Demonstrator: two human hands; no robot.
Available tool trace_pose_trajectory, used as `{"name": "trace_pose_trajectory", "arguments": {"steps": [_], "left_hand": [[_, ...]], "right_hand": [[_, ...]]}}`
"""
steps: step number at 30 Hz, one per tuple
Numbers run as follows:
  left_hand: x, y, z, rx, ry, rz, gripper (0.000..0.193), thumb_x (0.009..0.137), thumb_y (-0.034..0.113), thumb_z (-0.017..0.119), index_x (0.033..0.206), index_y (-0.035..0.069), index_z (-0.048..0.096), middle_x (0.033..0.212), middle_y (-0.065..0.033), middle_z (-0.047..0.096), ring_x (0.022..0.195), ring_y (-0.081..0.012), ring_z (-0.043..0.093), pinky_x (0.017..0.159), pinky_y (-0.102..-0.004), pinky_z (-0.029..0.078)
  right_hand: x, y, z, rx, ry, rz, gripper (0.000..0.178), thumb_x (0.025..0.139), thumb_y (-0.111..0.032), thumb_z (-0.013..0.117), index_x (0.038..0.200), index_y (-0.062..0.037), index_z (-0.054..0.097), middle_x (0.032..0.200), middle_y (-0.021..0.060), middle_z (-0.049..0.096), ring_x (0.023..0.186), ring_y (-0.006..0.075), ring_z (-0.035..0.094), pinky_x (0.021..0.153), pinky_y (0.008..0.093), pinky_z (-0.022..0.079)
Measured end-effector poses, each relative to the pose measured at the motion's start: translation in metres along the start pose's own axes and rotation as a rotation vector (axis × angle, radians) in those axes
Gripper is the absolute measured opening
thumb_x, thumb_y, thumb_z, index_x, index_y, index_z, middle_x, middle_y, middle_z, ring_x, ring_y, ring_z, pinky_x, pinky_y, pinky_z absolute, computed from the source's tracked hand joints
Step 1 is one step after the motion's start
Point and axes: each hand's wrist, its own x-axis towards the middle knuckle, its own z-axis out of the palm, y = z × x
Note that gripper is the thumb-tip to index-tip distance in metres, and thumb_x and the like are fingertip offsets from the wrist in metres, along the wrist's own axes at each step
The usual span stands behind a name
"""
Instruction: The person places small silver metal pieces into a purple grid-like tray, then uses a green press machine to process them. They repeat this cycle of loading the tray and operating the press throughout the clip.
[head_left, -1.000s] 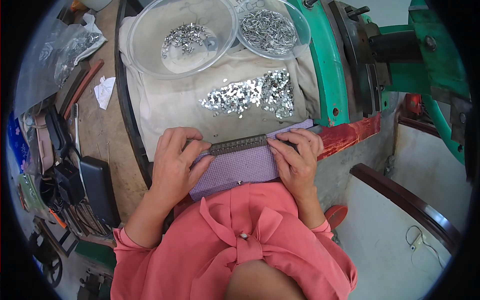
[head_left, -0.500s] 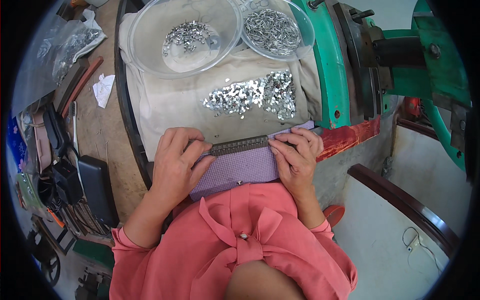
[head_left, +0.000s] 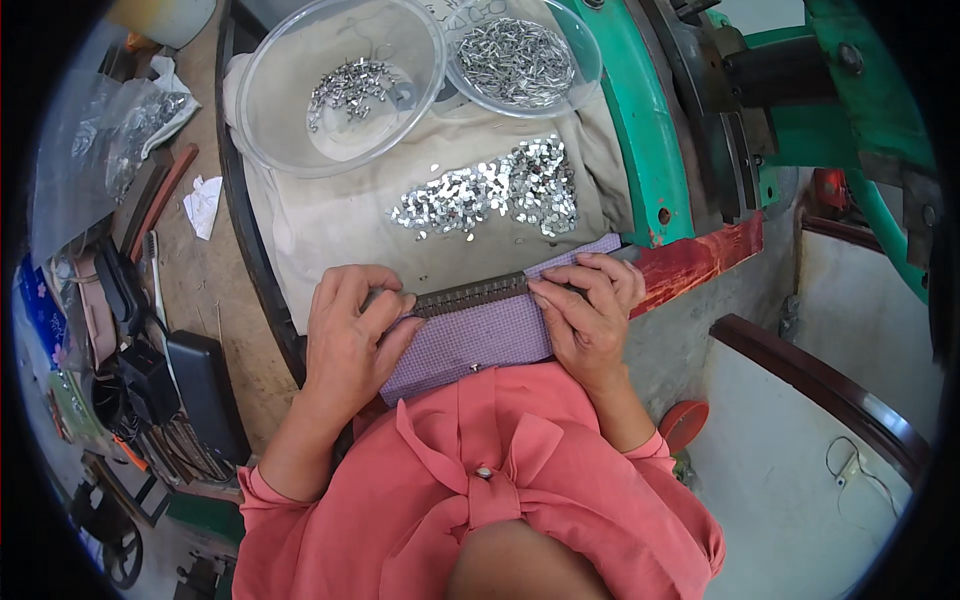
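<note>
A dark metal bar with a row of slots lies across a purple checked cloth pad in front of me. My left hand is closed with thumb and fingertips on its left end. At the other end, my right hand pinches the bar between thumb and fingers. Just beyond, a pile of small shiny metal discs is spread on a beige cloth. What sits in the bar's slots is too small to make out.
A large clear bowl holds some small metal pieces; a second clear bowl is full of metal pins. A green machine stands at the right. On the left lie a plastic bag, a crumpled tissue and a black case.
The view has shifted and tilted slightly, so the bowls and discs appear further left. Both hands keep their hold on the bar's ends, with little visible movement.
</note>
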Motion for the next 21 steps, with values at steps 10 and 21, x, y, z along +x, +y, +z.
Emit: {"name": "trace_pose_trajectory", "arguments": {"steps": [10,21], "left_hand": [[-0.0003,0.0016,0.0000,0.010,0.004,-0.018,0.029,0.068,0.007,0.082,0.092,0.002,0.067,0.106,-0.0103,0.062,0.099,-0.0297,0.056,0.080,-0.0384,0.047],[-0.0008,0.0036,0.0013,-0.001,0.025,-0.035,0.027,0.069,0.009,0.082,0.091,0.003,0.067,0.104,-0.0081,0.061,0.098,-0.0311,0.056,0.084,-0.0418,0.046]], "right_hand": [[0.0021,-0.0015,0.0007,0.010,0.020,0.009,0.019,0.075,-0.016,0.082,0.093,-0.0212,0.078,0.101,-0.0062,0.068,0.110,0.0222,0.056,0.102,0.0431,0.029],[0.0055,0.0004,-0.0024,0.045,-0.009,0.011,0.018,0.075,-0.015,0.082,0.092,-0.0197,0.078,0.104,-0.0054,0.067,0.111,0.0231,0.056,0.098,0.0437,0.030]]}}
